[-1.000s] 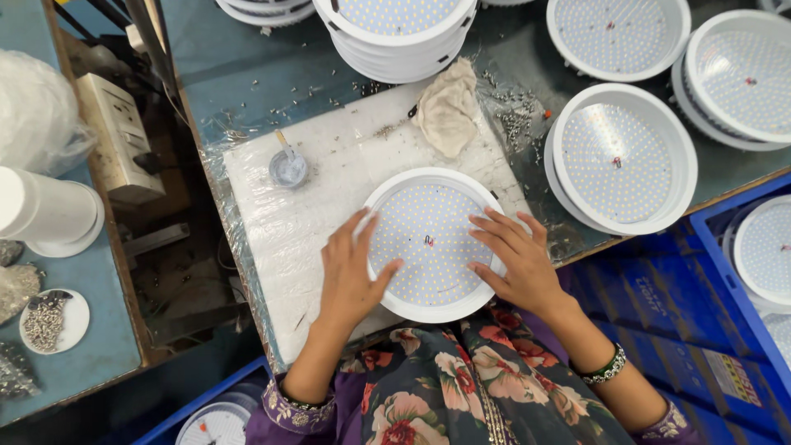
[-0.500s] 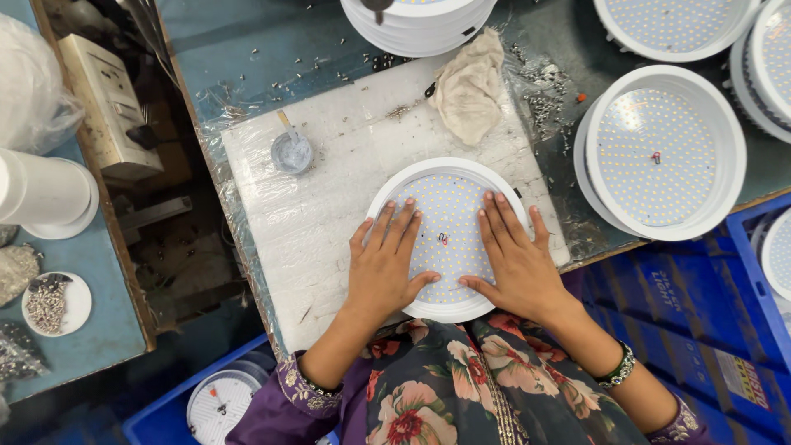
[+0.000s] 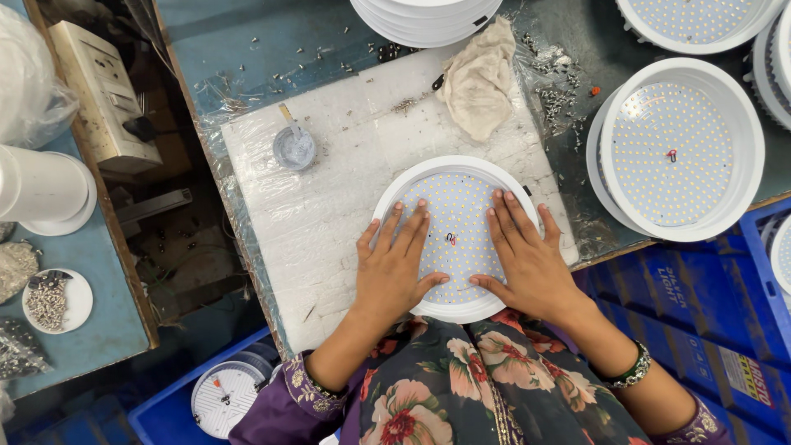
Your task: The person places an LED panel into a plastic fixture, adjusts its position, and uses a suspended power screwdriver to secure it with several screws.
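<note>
Pressing flat on a round white LED panel light w/ dotted diode face (image 3: 455,198): both hands open, palms down, fingers spread, nothing gripped. Left hand (image 3: 394,268) covers the near-left part of the face, right hand (image 3: 530,264) the near-right part; small red-and-dark bit (image 3: 451,239) sits at the centre, in the gap btwn the hands. Green bangle (image 3: 630,372) on the right wrist.

Panel lies face up on a white foam slab wrapped in clear film (image 3: 329,206), at its near-right corner, near rim overhanging the slab edge toward the person's floral garment (image 3: 478,387).

On the slab, far-left of the panel: small round clear cup (image 3: 294,148) w/ a stick in it. Far side, just right of centre: crumpled off-white rag (image 3: 479,78), apart from the panel.

Slab sits on a blue-grey worktop (image 3: 247,49) w/ small screws scattered, most near the rag (image 3: 560,99).

Right of the panel, well clear: another round white LED panel (image 3: 676,148), face up, stacked on a 2nd one. More at far right and a stack of white round housings (image 3: 424,21) at the far edge.

Blue plastic crates (image 3: 700,288) near-right; another crate near-left holds a white round disc (image 3: 225,398).

Far left: beige switch box (image 3: 103,95), white cylinder (image 3: 41,185), small white dish of screws (image 3: 51,301) on a side table.
</note>
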